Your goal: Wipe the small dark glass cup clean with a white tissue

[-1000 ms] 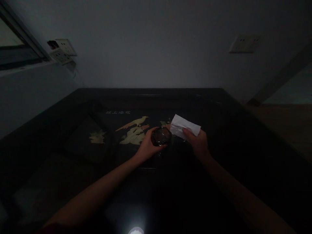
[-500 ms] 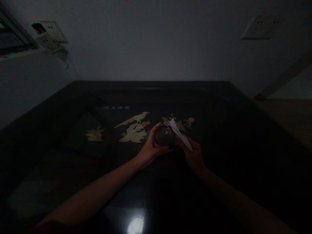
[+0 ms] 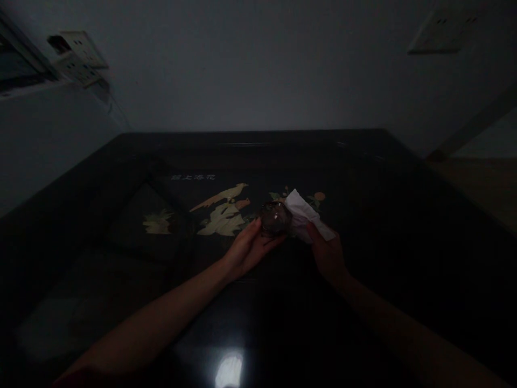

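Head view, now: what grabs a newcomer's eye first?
Probably the white paper in the right hand, the palest thing near the middle of a very dark picture, beside the dark glass-like object held in the left hand. Next, the pale bird design on the black tabletop, just left of the hands, and the bright reflection at the bottom edge.
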Motion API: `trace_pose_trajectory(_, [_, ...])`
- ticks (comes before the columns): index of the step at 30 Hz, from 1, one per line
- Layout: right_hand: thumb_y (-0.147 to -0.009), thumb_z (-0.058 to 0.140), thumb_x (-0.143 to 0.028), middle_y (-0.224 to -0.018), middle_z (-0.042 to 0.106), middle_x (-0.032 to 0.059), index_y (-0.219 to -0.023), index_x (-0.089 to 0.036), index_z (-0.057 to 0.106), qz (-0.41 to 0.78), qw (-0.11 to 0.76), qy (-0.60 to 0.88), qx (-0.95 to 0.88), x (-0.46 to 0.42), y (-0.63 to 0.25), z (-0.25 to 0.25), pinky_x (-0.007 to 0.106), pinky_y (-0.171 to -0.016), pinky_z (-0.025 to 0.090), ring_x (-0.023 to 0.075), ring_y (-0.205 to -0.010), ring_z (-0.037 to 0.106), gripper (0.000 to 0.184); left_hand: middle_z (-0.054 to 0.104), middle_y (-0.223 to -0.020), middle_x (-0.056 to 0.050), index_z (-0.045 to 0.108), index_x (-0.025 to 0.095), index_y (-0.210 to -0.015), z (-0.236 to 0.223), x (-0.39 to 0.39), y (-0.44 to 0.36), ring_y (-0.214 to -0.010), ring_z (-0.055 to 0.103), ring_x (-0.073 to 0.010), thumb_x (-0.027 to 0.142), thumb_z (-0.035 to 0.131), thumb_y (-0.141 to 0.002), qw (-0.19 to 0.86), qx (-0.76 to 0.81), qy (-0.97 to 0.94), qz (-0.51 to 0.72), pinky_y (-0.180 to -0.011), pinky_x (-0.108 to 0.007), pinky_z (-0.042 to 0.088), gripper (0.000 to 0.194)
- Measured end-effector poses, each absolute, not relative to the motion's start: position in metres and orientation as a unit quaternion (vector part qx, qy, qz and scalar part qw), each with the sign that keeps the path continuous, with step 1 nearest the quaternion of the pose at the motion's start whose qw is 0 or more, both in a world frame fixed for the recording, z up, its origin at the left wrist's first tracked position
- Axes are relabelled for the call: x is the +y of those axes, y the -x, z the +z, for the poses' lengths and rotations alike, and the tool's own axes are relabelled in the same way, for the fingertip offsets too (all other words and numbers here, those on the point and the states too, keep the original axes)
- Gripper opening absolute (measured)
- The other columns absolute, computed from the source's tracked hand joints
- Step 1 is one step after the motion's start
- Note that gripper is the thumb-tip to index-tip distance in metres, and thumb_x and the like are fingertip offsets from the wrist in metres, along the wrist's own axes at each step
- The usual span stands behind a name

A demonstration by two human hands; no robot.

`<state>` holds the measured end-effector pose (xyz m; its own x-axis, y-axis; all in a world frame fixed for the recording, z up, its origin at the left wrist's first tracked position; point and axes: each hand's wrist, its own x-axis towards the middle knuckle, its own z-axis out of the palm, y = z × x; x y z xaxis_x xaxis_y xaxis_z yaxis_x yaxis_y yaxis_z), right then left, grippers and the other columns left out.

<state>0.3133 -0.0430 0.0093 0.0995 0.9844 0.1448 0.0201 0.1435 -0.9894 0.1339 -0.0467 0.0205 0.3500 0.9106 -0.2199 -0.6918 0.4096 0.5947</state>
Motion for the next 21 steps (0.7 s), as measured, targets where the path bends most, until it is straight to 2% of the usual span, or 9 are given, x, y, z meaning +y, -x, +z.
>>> trace_pose_trajectory(8, [-0.086,0.056,-0.043,-0.099,0.073,0.006,-0.099,-0.021,0.069,0.398,0.586,0.508,-0.49,-0.044,-0.314,0.002,0.039,-0.084,0.053,0.0244,-0.095,0.067,0.029,0.06,-0.126,-0.009,0.05,0.02,-0.126,0.02,-0.042,-0.132,-0.123,0.052,-0.0248,0.049,0.058,-0.083,0.801,0.272,-0.187,0.5,-0.11,-0.04,0.035,0.052])
trace_pose_trajectory(11, [-0.086,0.055,-0.042,-0.099,0.073,0.0067,-0.099,-0.02,0.068,0.358,0.588,0.528,-0.498,-0.045,-0.315,0.002,0.04,-0.084,0.053,0.0249,-0.095,0.067,0.029,0.062,-0.124,-0.008,0.051,0.02,-0.125,0.021,-0.043,-0.133,-0.125,0.049,-0.0237,0.045,0.06,-0.083,0.802,0.272,-0.2,0.494,-0.111,-0.039,0.033,0.049])
trace_pose_trajectory(14, [-0.086,0.055,-0.036,-0.107,0.071,0.0068,-0.106,-0.022,0.067,0.301,0.58,0.513,-0.557,-0.05,-0.317,0.003,0.042,-0.09,0.051,0.0254,-0.102,0.065,0.027,0.062,-0.123,-0.008,0.056,0.018,-0.119,0.02,-0.044,-0.134,-0.126,0.049,-0.0237,0.039,0.062,-0.083,0.797,0.277,-0.209,0.494,-0.11,-0.04,0.034,0.042])
trace_pose_trajectory(18, [-0.088,0.044,-0.022,-0.129,0.06,0.006,-0.128,-0.025,0.054,0.232,0.52,0.395,-0.72,-0.056,-0.319,0.01,0.045,-0.102,0.042,0.025,-0.121,0.054,0.041,0.062,-0.124,-0.009,0.058,0.017,-0.115,0.018,-0.045,-0.135,-0.124,0.051,-0.0242,0.036,0.063,-0.083,0.793,0.267,-0.216,0.503,-0.11,-0.041,0.034,0.038])
trace_pose_trajectory(21, [-0.086,0.037,-0.015,-0.137,0.054,0.0067,-0.139,-0.025,0.041,0.179,0.475,0.326,-0.798,-0.058,-0.32,0.016,0.048,-0.105,0.039,0.0248,-0.128,0.047,0.054,0.062,-0.123,-0.008,0.058,0.018,-0.114,0.017,-0.044,-0.136,-0.122,0.052,-0.0244,0.037,0.064,-0.082,0.777,0.268,-0.231,0.521,-0.109,-0.042,0.034,0.038])
